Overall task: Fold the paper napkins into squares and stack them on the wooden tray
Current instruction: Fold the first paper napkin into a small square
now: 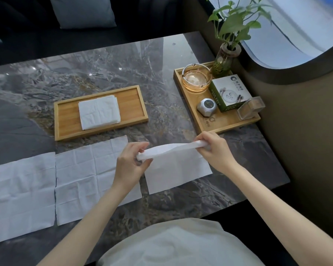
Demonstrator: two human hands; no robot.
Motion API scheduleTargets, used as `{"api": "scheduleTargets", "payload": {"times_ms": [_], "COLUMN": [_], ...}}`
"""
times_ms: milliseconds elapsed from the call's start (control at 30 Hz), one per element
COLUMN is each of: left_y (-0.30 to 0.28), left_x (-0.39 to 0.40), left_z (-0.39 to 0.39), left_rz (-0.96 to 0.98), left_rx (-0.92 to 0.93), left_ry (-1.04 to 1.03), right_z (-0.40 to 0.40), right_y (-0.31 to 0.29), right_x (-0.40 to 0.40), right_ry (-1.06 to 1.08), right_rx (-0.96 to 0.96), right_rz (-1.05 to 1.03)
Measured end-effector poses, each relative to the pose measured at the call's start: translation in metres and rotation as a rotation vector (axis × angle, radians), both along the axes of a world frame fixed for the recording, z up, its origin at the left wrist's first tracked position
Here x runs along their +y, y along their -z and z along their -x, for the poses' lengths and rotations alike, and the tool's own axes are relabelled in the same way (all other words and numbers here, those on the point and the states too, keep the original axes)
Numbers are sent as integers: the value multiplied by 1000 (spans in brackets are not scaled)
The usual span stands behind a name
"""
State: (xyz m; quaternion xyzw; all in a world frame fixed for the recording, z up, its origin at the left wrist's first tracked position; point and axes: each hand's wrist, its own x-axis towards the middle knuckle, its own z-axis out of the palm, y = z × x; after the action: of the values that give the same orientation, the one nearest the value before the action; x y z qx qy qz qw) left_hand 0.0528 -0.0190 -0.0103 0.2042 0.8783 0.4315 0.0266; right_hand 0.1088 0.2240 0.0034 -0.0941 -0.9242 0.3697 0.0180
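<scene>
Item, in hand: our left hand (pixel 132 164) and right hand (pixel 212 148) pinch the far edge of one white paper napkin (pixel 173 166), half-folded on the table (first fold, we judge). Done: folded squares (pixel 99 111) on the flat wooden tray (pixel 65 120). Left: two unfolded white napkins (pixel 56 181).

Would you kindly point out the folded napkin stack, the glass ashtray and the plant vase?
folded napkin stack (pixel 99 112), head view, centre of top sheet.
glass ashtray (pixel 196 78), head view, bowl centre.
plant vase (pixel 223 62), head view, glass body.
</scene>
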Motion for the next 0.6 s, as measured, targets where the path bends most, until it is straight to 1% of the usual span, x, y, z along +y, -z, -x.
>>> {"api": "scheduleTargets", "payload": {"times_ms": [67,200,300,400,467,533,600], "left_y": [9,26,32,35,36,37,39], "left_x": [1,1,3,8,9,9,9], "left_z": [1,9,13,16,17,18,18], "left_rz": [36,223,313,371,405,410,387], "left_rx": [-33,-50,-82,-67,-47,-24,-7], "left_ry": [-44,-43,-29,16,54,80,71], "right_z": [-1,-5,-11,-17,-21,-26,-33], "right_y": [4,10,11,9,7,4,2], "right_x": [0,2,1,0,0,1,1], "right_ry": [-2,-25,-12,-8,19,42,10], "right_rx": [10,56,66,114,147,182,219], "right_rz": [-25,-108,-111,-116,-79,-45,-65]}}
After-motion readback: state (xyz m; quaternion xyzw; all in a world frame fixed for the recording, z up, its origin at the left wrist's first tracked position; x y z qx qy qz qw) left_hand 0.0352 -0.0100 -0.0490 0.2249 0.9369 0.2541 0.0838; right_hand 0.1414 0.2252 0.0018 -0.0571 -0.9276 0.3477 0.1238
